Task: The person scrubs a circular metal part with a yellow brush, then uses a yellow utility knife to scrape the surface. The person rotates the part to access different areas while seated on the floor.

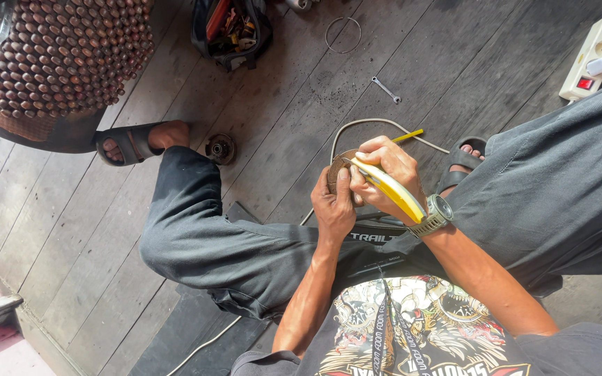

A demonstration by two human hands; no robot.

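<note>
I sit on a dark wooden floor with my legs apart. My left hand (334, 205) grips a small round brown part (338, 166) from below, thumb on its face. My right hand (389, 175), with a metal wristwatch (437, 214) on it, is closed around a yellow-handled tool (390, 188) whose tip rests on the round part. How the tip meets the part is hidden by my fingers.
A small round metal piece (219, 148) lies by my left sandal (125, 143). A wrench (387, 89), a wire ring (343, 34) and an open tool bag (232, 29) lie farther off. A white power strip (591, 57) is at the right, a beaded seat cover (57, 56) at the left. A grey cable (371, 124) curves near my hands.
</note>
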